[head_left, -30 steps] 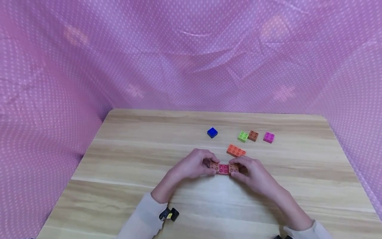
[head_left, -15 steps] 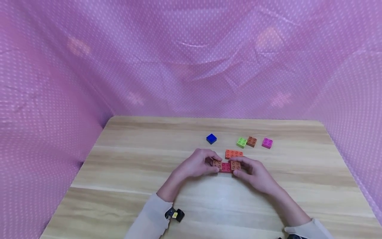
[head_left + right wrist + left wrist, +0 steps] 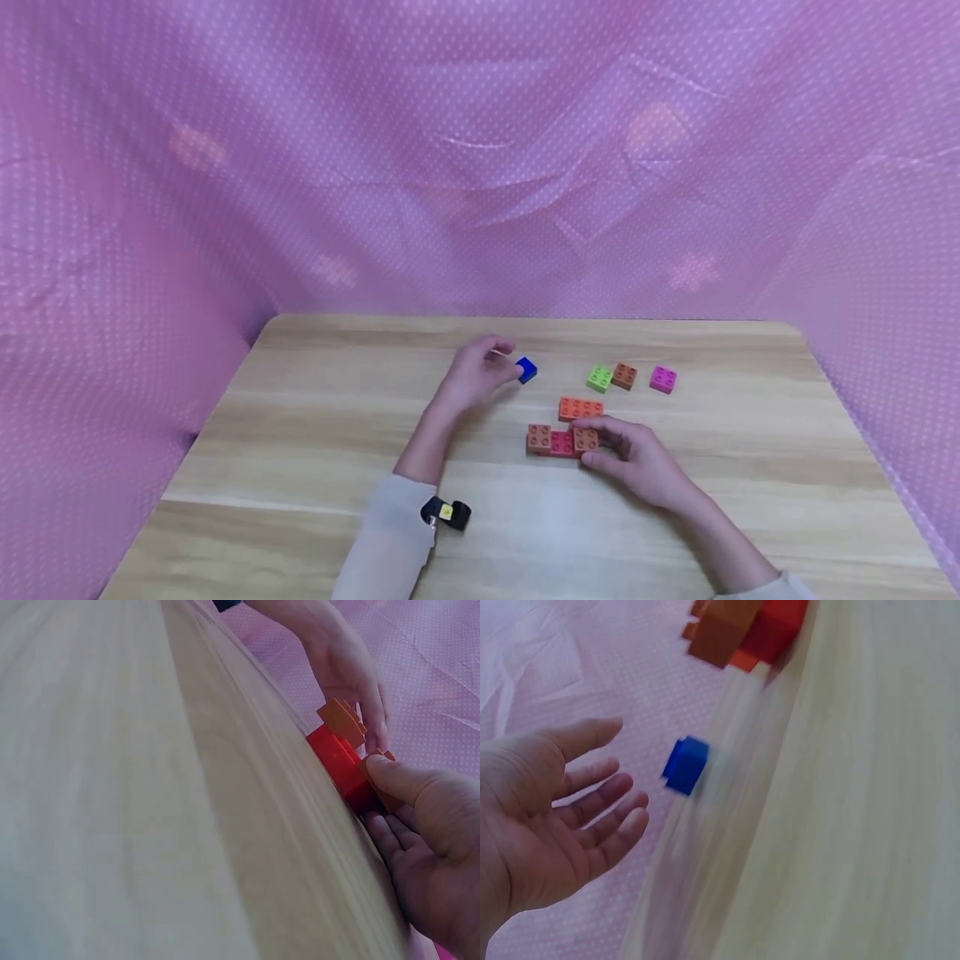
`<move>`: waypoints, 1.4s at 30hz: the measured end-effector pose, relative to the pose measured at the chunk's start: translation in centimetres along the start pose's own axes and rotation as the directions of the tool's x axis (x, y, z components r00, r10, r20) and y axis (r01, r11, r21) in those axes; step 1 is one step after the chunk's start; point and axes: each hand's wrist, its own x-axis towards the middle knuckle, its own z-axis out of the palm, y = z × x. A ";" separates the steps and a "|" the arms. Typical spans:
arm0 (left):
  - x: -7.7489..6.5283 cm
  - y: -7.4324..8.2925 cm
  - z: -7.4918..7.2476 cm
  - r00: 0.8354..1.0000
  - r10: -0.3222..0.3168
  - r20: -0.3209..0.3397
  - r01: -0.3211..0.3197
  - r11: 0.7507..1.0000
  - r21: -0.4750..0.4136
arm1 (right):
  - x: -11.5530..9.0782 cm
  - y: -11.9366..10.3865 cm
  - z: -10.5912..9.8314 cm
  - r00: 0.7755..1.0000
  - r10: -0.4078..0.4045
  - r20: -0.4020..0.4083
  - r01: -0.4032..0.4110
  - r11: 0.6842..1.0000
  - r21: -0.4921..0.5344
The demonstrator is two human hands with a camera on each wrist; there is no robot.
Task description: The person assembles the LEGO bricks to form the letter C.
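My left hand (image 3: 477,377) is beside a small blue brick (image 3: 529,370). In the left wrist view its fingers are spread and loosely bent, with a gap between them and the blue brick (image 3: 686,766). My right hand (image 3: 637,458) pinches the brown brick (image 3: 587,439) on the right end of a red brick (image 3: 561,443). A second brown brick (image 3: 538,437) sits on the red brick's left end, and red studs show between the two. In the right wrist view my right thumb (image 3: 401,778) lies against the right brown brick.
Just behind the red brick lies an orange brick (image 3: 581,408). Farther back are a lime green brick (image 3: 599,378), another brown brick (image 3: 624,376) close beside it, and a magenta brick (image 3: 663,379). A pink dotted cloth (image 3: 480,167) hangs around the wooden table (image 3: 300,467).
My left hand has let go of the left brown brick and moved away to the blue brick. My right hand keeps its grip. The head view has tilted up slightly.
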 end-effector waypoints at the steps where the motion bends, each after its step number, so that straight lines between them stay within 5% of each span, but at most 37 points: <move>1: 0.1 -0.1 0.5 1.000 -0.019 -0.002 0.019 1.000 0.013 | -0.2 0.1 0.2 1.000 0.002 0.003 -0.002 1.000 0.004; 9: 0.5 -0.6 3.2 0.998 -0.021 0.061 0.012 0.989 0.145 | -0.6 0.5 0.6 1.000 -0.025 -0.015 0.025 0.999 -0.028; 16: -0.4 -0.1 2.2 0.985 0.065 0.162 -0.093 0.980 0.173 | -0.6 0.5 0.3 0.999 -0.025 -0.020 0.024 0.999 -0.042; 22: -3.5 1.0 0.3 0.947 0.190 0.257 -0.191 0.981 -0.023 | -0.6 0.4 0.3 1.000 -0.010 -0.011 0.010 0.999 -0.053; 27: -5.4 1.0 0.4 0.914 0.259 0.313 -0.245 0.966 -0.085 | -0.9 0.6 0.1 1.000 -0.005 -0.010 0.005 0.998 -0.056; 35: -5.6 0.5 0.8 0.866 0.303 0.398 -0.282 0.953 -0.113 | -0.5 0.6 0.1 1.000 -0.017 -0.021 0.016 0.999 -0.038; 42: -5.1 0.3 0.7 0.846 0.294 0.444 -0.285 0.954 -0.089 | 0.0 0.4 0.3 1.000 -0.014 -0.018 0.013 1.000 -0.024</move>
